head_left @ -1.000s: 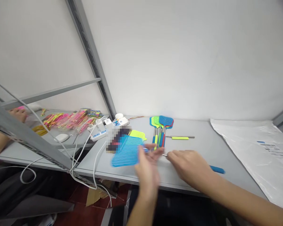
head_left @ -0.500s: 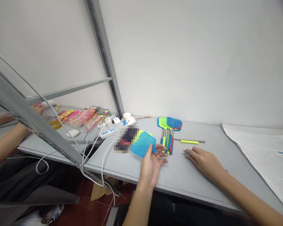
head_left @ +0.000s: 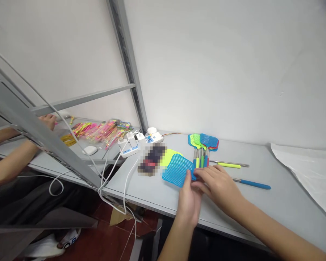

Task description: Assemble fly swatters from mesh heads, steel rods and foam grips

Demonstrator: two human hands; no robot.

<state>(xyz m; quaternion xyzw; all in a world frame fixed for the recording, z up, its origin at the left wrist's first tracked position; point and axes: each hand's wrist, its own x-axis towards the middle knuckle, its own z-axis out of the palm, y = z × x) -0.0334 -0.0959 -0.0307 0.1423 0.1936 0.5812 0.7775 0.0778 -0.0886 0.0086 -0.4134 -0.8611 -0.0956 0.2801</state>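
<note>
My left hand (head_left: 190, 203) is closed on the neck of a blue fly swatter head (head_left: 178, 170), thumb on top. The mesh points left, above the table. Closed beside it, my right hand (head_left: 220, 183) has its fingertips at the same neck. A metal rod with a blue grip (head_left: 254, 184) sticks out to the right from behind my right hand, in line with the neck; the joint is hidden by my fingers. A yellow-green swatter head (head_left: 171, 156) lies partly under the blue one. Just behind my hands is a pile of assembled fly swatters (head_left: 203, 143) in several colours.
A rod with a yellow grip (head_left: 229, 165) lies right of the pile. White plastic sheeting (head_left: 301, 166) covers the table's right end. Power strips (head_left: 130, 146) with white cables and a metal rack post (head_left: 130, 69) stand left. Beyond, another person's arms (head_left: 19, 156) reach over pink and yellow packets (head_left: 103, 132).
My right hand has moved left with the blue-gripped rod to the swatter head's neck. My left fingers, spread before, have closed round it. The view has shifted slightly.
</note>
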